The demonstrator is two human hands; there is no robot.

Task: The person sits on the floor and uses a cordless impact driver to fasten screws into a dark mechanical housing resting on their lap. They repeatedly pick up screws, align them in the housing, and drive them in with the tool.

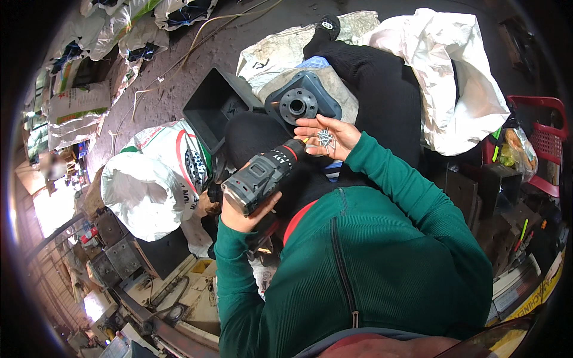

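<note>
My left hand (243,216) is wrapped round the grip of a grey and black cordless drill (256,178). The drill's red-ringed chuck and yellowish tip point toward my right hand (344,136). That hand is palm up, fingers stretched out, with a small pile of silver screws (326,139) lying in it. The drill tip is close to these fingers; I cannot tell if it touches them. Just beyond my right fingertips sits a dark grey squarish part (329,105) with a round flange (290,95) and a central hole, resting on or against my legs.
A black open bin (210,107) stands left of my knee. Below it slumps an open white sack (140,200). Another white sack (444,65) lies beyond my right leg, and a red plastic crate (546,134) is at far right. A cable (197,43) crosses the floor.
</note>
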